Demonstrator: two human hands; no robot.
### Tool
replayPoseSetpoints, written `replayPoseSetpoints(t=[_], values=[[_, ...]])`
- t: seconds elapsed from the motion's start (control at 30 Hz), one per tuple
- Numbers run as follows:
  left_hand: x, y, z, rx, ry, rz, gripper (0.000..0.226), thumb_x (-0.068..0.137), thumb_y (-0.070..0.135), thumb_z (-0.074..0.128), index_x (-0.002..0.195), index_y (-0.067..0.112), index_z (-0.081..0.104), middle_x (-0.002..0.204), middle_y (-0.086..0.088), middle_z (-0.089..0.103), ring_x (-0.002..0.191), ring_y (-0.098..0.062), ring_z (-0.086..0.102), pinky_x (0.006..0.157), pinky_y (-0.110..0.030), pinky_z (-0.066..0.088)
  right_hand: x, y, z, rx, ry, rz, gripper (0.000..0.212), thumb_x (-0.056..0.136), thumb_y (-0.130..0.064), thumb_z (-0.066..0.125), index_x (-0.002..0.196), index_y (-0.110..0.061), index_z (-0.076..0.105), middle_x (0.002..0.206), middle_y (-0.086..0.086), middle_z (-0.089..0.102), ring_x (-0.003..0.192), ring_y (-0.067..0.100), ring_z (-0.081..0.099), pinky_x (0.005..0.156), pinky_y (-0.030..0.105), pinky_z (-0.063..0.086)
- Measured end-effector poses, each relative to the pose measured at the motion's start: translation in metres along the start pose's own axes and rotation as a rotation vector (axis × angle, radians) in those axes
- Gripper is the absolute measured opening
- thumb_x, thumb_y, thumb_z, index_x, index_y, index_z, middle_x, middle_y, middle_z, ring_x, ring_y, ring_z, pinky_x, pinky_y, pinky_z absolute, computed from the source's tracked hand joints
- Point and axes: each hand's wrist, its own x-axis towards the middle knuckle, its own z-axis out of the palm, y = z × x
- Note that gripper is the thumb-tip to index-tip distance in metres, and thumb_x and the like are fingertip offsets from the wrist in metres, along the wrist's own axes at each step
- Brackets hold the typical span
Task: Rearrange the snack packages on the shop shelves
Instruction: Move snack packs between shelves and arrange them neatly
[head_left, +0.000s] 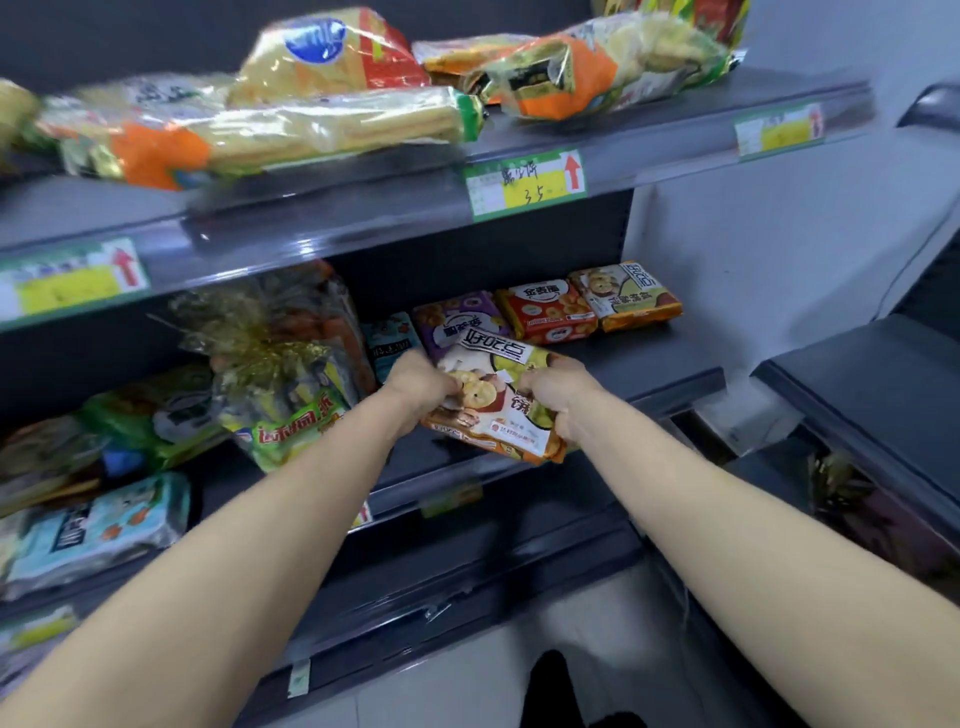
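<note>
Both hands hold one flat cookie package (498, 400), white, yellow-green and orange with ring biscuits printed on it, tilted over the front of the middle shelf (670, 374). My left hand (418, 382) grips its left edge and my right hand (558, 397) grips its right edge. Behind it on the same shelf lie a purple package (457, 322), a red-orange package (545, 310) and a second yellow-green package (626, 295) in a row. A teal package (389, 340) lies partly hidden behind my left hand.
Large clear bags of snacks (291, 358) crowd the left of the middle shelf. The top shelf (675, 130) carries long biscuit bags (270, 124) and price labels (524, 182). A light-blue package (98, 525) lies lower left. Another dark shelf unit (857, 395) stands at the right.
</note>
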Motion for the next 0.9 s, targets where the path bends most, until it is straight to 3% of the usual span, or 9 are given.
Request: replayPoseSetpoints(t=[0.17,0.3,0.37,0.43,0.5,0.57,0.9], values=[[-0.064,-0.014,-0.029,-0.04,0.036,-0.01,0.018,0.083,0.003,0.06,0.079,0.005,0.043,0.088,-0.018,0.063,0.079,-0.027,0.068,0.06,-0.03,0.048,-0.069,0.009,0.016,0.027,0.012,-0.059,0.064,0.08,-0.018,0.063,0.138,-0.018,0.036,0.136,0.015,0.046,0.118,0.033,0.052,0.099,0.048,0.045],[-0.117,-0.022,-0.058,-0.053,0.046,-0.009,0.021,0.085,0.002,0.057,0.07,0.009,0.044,0.067,-0.009,0.062,0.039,-0.011,0.06,0.037,-0.017,0.043,-0.126,0.018,0.025,0.039,0.054,-0.12,0.059,0.084,-0.018,0.061,0.136,-0.027,0.035,0.132,0.012,0.044,0.107,0.033,0.057,0.092,0.046,0.051],[-0.14,-0.026,-0.073,-0.073,0.075,0.013,0.018,0.083,0.002,0.056,0.072,0.01,0.045,0.071,-0.007,0.062,0.045,-0.012,0.061,0.035,-0.016,0.043,-0.153,0.018,0.031,-0.016,0.1,-0.18,0.057,0.086,-0.021,0.058,0.136,-0.032,0.034,0.132,0.01,0.037,0.109,0.031,0.053,0.093,0.045,0.05],[-0.161,-0.03,-0.093,-0.056,0.155,0.042,0.01,0.081,0.005,0.059,0.088,0.005,0.051,0.086,-0.007,0.061,0.068,-0.018,0.063,0.047,-0.019,0.048,-0.177,0.014,0.042,-0.067,0.105,-0.252,0.056,0.087,-0.023,0.055,0.136,-0.035,0.033,0.132,0.01,0.031,0.112,0.031,0.048,0.096,0.045,0.047],[-0.178,-0.034,-0.114,-0.002,0.243,0.056,0.04,0.082,0.012,0.062,0.117,-0.001,0.047,0.113,-0.012,0.058,0.1,-0.027,0.06,0.079,-0.029,0.052,-0.201,0.009,0.057,-0.124,0.086,-0.324,0.058,0.086,-0.022,0.055,0.137,-0.035,0.032,0.134,0.01,0.028,0.115,0.032,0.045,0.098,0.045,0.045],[-0.196,-0.038,-0.136,0.034,0.309,0.051,0.055,0.083,0.018,0.063,0.128,-0.003,0.04,0.129,-0.017,0.051,0.116,-0.032,0.053,0.097,-0.041,0.047,-0.222,0.006,0.074,-0.179,0.048,-0.382,0.061,0.085,-0.022,0.056,0.138,-0.034,0.029,0.135,0.011,0.026,0.116,0.035,0.044,0.1,0.046,0.043],[-0.265,-0.069,-0.218,-0.029,0.491,0.013,0.056,0.082,0.02,0.064,0.126,-0.001,0.037,0.126,-0.018,0.051,0.111,-0.033,0.055,0.094,-0.043,0.048,-0.302,-0.007,0.133,-0.298,-0.095,-0.635,0.059,0.085,-0.023,0.054,0.137,-0.031,0.028,0.129,0.012,0.027,0.114,0.038,0.043,0.102,0.047,0.041]])
